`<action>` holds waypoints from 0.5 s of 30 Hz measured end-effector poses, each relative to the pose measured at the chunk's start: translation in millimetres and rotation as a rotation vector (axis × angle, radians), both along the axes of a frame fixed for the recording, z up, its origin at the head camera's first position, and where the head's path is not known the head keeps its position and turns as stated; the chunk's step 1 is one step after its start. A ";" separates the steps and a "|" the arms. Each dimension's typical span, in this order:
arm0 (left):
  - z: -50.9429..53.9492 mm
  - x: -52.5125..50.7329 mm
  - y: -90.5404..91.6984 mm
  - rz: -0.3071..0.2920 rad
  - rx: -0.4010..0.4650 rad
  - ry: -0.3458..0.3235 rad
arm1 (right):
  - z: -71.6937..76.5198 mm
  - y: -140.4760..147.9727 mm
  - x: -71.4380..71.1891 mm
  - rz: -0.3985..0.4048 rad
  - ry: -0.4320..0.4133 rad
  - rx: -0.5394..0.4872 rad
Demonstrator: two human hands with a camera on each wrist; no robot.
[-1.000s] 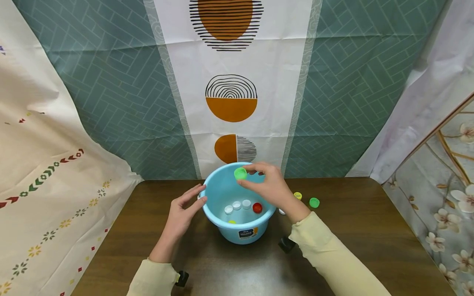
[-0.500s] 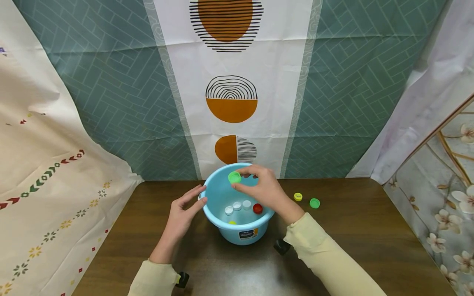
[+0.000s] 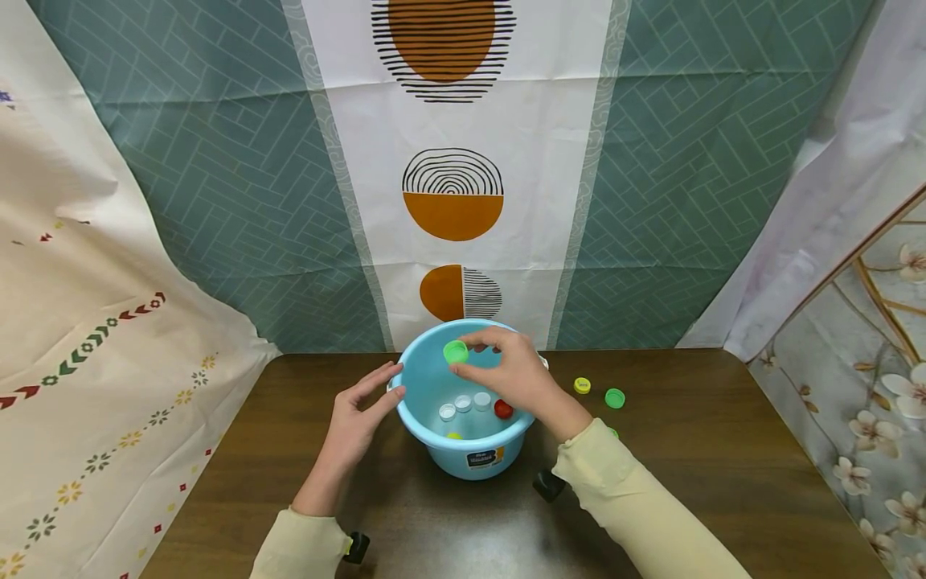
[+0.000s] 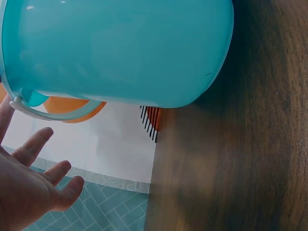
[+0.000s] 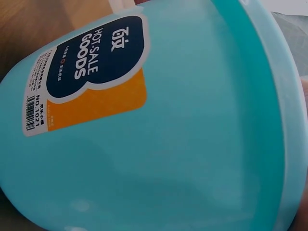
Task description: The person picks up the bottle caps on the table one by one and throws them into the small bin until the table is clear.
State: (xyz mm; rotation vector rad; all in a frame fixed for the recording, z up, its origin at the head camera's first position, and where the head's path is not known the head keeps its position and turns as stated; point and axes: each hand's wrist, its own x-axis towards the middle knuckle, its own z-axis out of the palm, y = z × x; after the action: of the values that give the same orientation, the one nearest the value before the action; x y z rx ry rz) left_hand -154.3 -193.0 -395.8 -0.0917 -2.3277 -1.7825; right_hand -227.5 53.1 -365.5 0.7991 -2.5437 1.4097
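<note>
The right hand (image 3: 510,368) pinches a round bright-green plastic cap (image 3: 455,351) over the round light-blue plastic bucket (image 3: 452,460), whose left side the left hand (image 3: 358,406) touches, fingers loosely spread.

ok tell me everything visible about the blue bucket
Light blue and plastic-looking, the bucket has a thick rim, a pale handle and a navy and orange label printed HOT-SALE GOODS. It stands upright on the table with white caps, a red cap and a yellow cap inside. Fingers of the left hand touch its rim.
</note>
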 end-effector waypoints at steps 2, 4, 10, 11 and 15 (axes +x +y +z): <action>0.2 0.0 0.2 0.000 0.001 0.003 | 0.3 -0.3 0.4 0.001 -0.003 0.007; 0.3 -0.1 0.3 0.000 0.001 0.006 | 0.5 -0.4 0.6 0.002 -0.006 0.014; 1.2 0.4 0.5 -0.001 0.003 0.006 | -0.3 0.0 0.5 0.009 0.000 0.020; 1.3 0.4 0.6 0.000 0.003 0.006 | -0.5 0.0 0.4 0.010 0.001 0.020; 1.0 0.2 0.6 0.002 0.001 0.004 | -0.8 0.6 0.2 0.011 -0.002 0.017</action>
State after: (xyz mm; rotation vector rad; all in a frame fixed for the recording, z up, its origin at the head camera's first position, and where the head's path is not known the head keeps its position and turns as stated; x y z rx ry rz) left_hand -154.1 -192.4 -394.8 -0.0934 -2.3234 -1.7805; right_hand -227.3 53.8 -366.4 0.8156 -2.5607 1.3944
